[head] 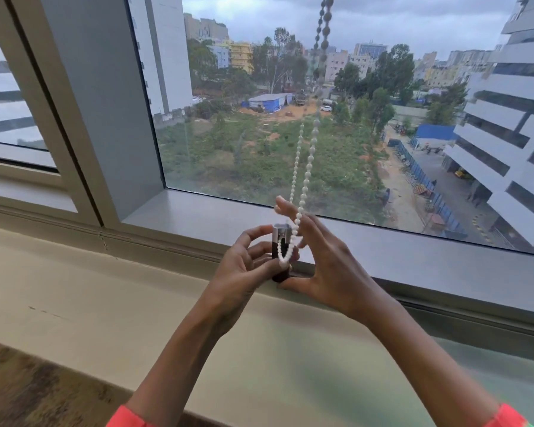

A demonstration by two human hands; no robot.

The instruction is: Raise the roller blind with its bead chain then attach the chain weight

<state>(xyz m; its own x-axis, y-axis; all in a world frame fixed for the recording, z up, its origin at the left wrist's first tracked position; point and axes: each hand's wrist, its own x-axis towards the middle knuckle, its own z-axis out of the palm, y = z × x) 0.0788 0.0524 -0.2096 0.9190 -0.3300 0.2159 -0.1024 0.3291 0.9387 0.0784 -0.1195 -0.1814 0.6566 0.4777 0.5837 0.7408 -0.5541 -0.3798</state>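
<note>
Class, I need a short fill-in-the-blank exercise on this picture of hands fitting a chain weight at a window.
1. The bead chain is ____ in colour.
2. The loop's bottom lies against the chain weight, held by the ____ hand.
3. The right hand has its fingers ____.
4. Both sleeves are ____.

Missing words: white; left; spread; orange

Both forearms are bare up to the elbows. The left hand (244, 266) and right hand (330, 266) wear no gloves. Bright coral-orange sleeves (127, 419) show at the bottom edge.

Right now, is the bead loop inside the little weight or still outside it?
Partly in. The bead chain bottom loop lies in the weight open front slot, with both strands running up out of it. Whether it has clicked in, I cannot tell.
</note>
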